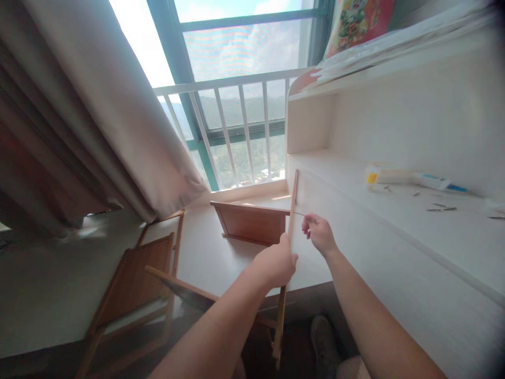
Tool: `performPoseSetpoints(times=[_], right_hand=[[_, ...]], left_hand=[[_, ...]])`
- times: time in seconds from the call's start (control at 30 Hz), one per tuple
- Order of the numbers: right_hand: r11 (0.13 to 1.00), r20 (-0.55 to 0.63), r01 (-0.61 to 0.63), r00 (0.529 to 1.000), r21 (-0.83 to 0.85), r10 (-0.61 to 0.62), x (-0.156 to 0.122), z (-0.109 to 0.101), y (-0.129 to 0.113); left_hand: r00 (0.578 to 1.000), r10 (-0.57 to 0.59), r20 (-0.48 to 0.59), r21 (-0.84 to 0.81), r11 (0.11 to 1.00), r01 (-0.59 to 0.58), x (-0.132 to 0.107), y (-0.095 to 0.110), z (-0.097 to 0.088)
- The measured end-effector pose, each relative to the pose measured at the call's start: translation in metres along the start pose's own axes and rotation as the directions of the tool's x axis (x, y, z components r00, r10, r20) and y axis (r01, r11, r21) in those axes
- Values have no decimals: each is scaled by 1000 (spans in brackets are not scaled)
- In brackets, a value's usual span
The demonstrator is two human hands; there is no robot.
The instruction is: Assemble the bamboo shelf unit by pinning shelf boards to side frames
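My left hand (275, 261) is closed around a long, narrow wooden rail (293, 202), which runs upright in view past the edge of the white surface. A brown wooden panel (256, 223) meets this rail on its left side, just above that hand. To the right, my right hand (320, 233) pinches a thin metal rod (299, 213), perhaps a hex key. The rod's far tip reaches the rail level with the panel's top edge. My fingers hide the rod's other end. Below, more wooden slats (278, 326) join the rail.
A wooden folding chair (138, 279) stands on the left below a curtain (118, 105). On the white desk (394, 221) at the right lie a tube (436, 182) and several small metal pieces (442, 207). A railing (244, 113) and window are ahead.
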State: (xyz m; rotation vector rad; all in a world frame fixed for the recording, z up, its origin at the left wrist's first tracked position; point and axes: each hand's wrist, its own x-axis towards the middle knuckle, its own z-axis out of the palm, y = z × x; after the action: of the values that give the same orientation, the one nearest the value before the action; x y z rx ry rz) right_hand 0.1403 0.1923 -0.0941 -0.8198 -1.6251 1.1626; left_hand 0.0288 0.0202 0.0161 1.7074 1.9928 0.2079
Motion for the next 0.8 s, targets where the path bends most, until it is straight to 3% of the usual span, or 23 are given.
performPoseSetpoints(times=[0.23, 0.5, 0.8], right_hand=[[983, 73, 96, 994, -157, -86, 0, -13, -2], [965, 93, 174, 983, -194, -159, 9, -19, -6], [958, 145, 184, 977, -220, -154, 15, -23, -5]], left_hand=[[1000, 7, 12, -30, 1000, -7, -1, 1, -2], [1000, 17, 20, -52, 999, -16, 2, 1, -3], [1000, -2, 24, -33, 999, 3, 1, 2, -3]])
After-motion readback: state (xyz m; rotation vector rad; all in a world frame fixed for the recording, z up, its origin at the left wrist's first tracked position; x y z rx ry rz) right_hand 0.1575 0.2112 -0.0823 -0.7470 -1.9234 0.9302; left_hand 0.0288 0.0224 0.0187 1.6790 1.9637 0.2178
